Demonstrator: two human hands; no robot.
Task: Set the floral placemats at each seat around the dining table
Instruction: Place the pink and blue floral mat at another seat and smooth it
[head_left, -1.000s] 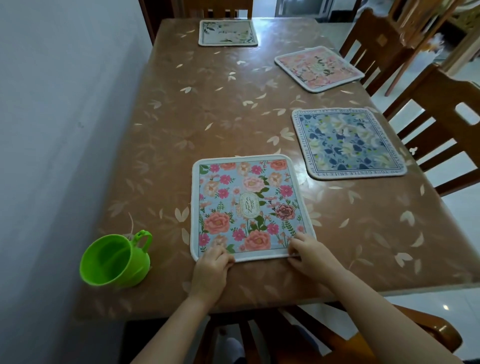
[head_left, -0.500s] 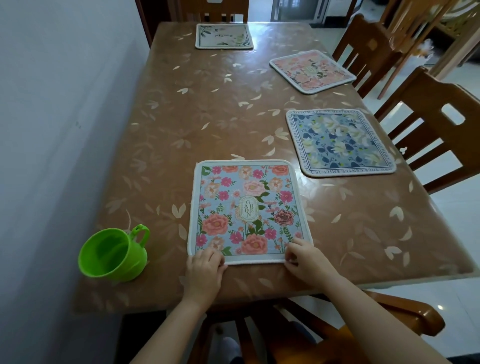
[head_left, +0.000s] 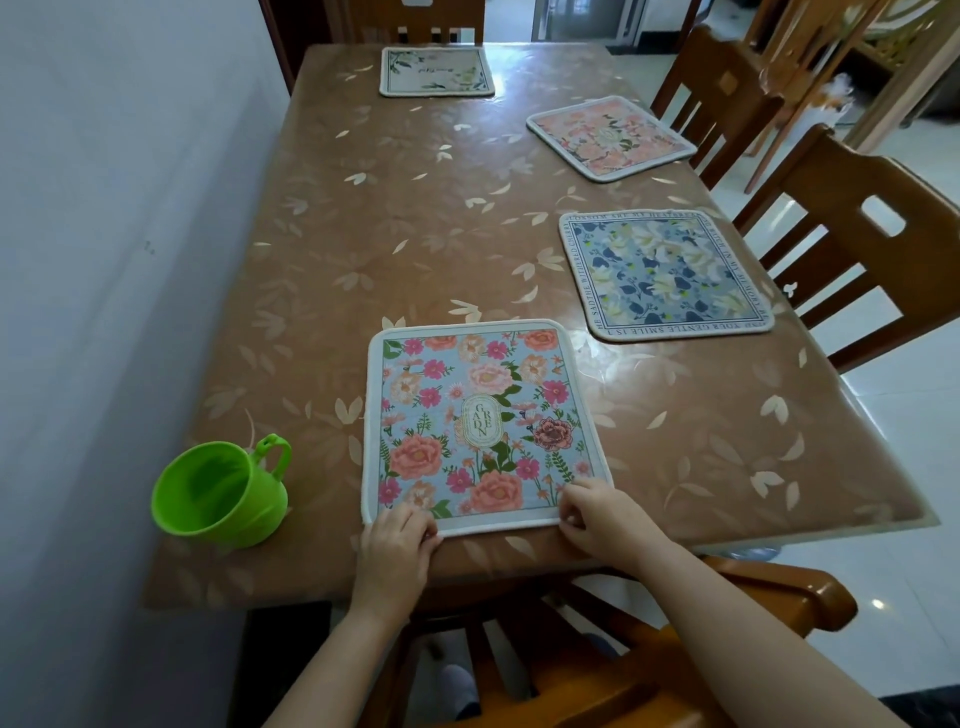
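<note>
Beside the green cup (head_left: 218, 493), the near placemat (head_left: 483, 426) reads GARDEN.

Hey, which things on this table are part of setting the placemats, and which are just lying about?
Belongs to the job: garden placemat, its near corners pinched by the left hand and right hand; blue placemat; peach placemat; cream placemat.
Just lying about: green cup, apart from the mats.
</note>
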